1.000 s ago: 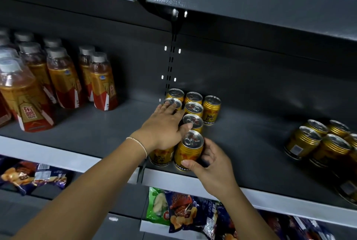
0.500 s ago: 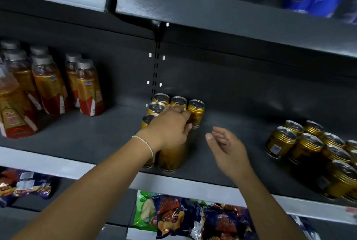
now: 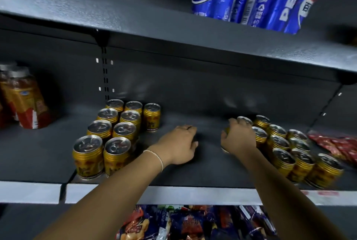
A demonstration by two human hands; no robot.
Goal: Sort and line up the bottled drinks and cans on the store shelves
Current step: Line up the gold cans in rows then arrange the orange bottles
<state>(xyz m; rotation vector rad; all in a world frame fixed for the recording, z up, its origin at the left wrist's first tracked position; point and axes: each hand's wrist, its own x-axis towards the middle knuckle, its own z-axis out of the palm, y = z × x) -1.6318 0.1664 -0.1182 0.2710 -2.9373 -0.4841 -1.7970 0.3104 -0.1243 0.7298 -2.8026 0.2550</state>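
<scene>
Head view: your right hand (image 3: 239,140) grasps a gold can (image 3: 225,130) at the loose cluster's (image 3: 280,143) left edge. Your left hand (image 3: 179,143) hangs loosely curled, empty. Step: fetching. Next, likely set it squarely beside the lined-up block (image 3: 114,129).

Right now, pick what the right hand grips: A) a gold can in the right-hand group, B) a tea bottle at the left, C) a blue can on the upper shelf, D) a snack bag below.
A: the right hand curls round a gold can, right beside the other gold cans.
</scene>
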